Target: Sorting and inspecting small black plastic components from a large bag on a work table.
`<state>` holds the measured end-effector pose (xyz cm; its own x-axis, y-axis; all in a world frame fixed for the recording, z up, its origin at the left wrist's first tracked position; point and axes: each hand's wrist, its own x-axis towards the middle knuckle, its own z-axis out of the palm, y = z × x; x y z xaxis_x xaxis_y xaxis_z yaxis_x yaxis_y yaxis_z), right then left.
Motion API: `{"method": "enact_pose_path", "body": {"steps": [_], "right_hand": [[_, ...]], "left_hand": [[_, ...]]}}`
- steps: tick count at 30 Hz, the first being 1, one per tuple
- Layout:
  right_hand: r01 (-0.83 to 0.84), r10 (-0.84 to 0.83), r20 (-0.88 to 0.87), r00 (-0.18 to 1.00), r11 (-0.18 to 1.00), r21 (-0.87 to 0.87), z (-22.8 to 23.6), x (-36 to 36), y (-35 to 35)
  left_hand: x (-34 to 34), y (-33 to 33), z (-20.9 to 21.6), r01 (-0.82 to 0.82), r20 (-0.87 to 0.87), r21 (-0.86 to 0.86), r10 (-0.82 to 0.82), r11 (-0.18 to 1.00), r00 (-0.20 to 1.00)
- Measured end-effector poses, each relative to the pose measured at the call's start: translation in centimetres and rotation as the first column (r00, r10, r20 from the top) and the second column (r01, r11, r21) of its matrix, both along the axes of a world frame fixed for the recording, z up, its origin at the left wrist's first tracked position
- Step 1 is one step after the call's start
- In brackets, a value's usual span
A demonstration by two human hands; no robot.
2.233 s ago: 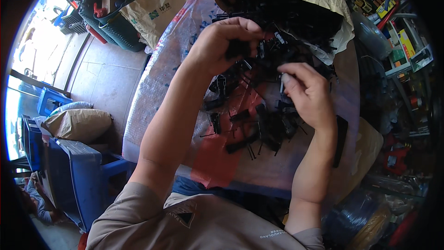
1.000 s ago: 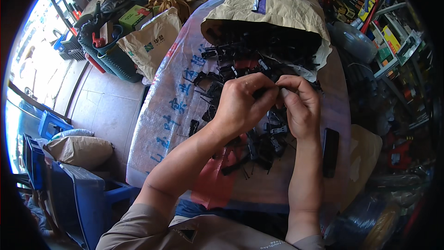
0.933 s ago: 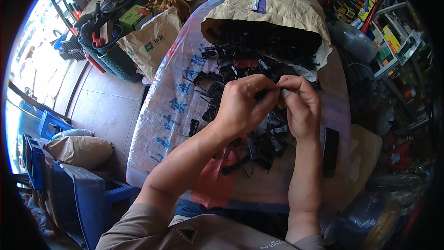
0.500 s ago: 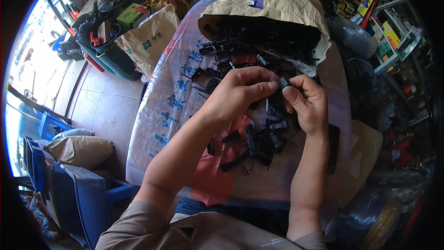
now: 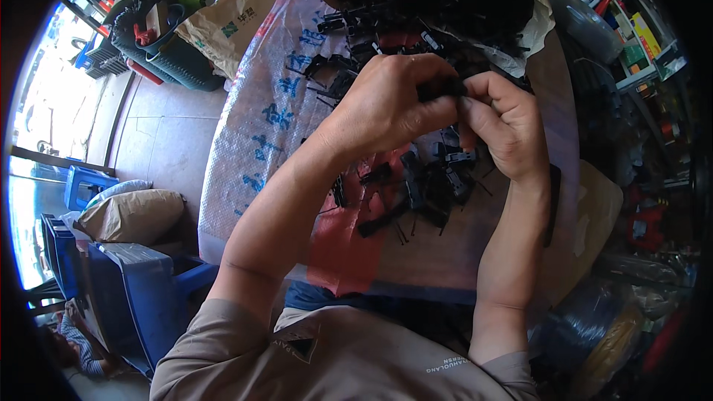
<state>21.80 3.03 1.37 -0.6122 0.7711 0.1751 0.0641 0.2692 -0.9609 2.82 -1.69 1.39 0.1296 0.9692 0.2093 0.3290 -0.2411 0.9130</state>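
Over the table, my left hand (image 5: pixel 390 100) has its thumb and fingers closed round a small black plastic part (image 5: pixel 440 90). Close against it, my right hand (image 5: pixel 509 126) pinches the part's right end between thumb and bent fingers. The part is dark and partly covered by the fingers, so its exact kind cannot be made out. Below my hands lies a loose heap of similar black plastic pieces (image 5: pixel 416 186), several with thin pins sticking out. More of them spill from the mouth of a brown paper sack (image 5: pixel 541 11) at the far side.
A white woven sheet (image 5: pixel 241 148) with blue writing and a red patch (image 5: pixel 342 256) covers the table. On the left stand a paper bag (image 5: pixel 230 22), a stuffed sack (image 5: pixel 134 215) and a blue plastic chair (image 5: pixel 137 282). Crowded shelves (image 5: pixel 639 59) line the right. Another person (image 5: pixel 85 341) shows at lower left.
The view has shifted, so the table and sack sit higher in the picture. Both hands remain together at the part, which has turned and shows darker between the left thumb and fingers.
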Motion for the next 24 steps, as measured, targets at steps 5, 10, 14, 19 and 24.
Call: {"method": "enact_pose_path", "body": {"steps": [5, 10, 14, 19, 24], "right_hand": [[0.045, -0.045, -0.002, 0.999, 0.999, 0.007, -0.6, -0.7, 0.1], [0.059, -0.360, 0.708, 0.608, 0.909, 0.412, -3.4, -0.7, 1.8], [-0.113, -0.450, 0.690, 0.567, 0.787, 0.606, -6.5, -0.4, 2.5], [0.070, -0.415, 0.540, 0.732, 0.835, 0.546, -2.6, -1.7, 0.9], [0.141, -0.378, 0.209, 0.902, 0.716, 0.684, -1.7, -2.1, 0.1]], "left_hand": [[-0.6, 0.6, -0.7, -0.030, 0.082, -0.016, 0.031, 0.999, 0.996], [-3.7, 3.1, -3.0, 0.238, 0.925, -0.139, 0.040, 0.961, 0.379], [-3.7, 3.7, -3.4, 0.142, 0.926, -0.256, 0.201, 0.956, 0.319], [-3.2, 3.3, -3.3, 0.148, 0.827, -0.250, 0.131, 0.957, 0.547], [-1.3, 1.7, -1.6, -0.158, 0.148, -0.149, 0.180, 0.976, 0.972]]}}
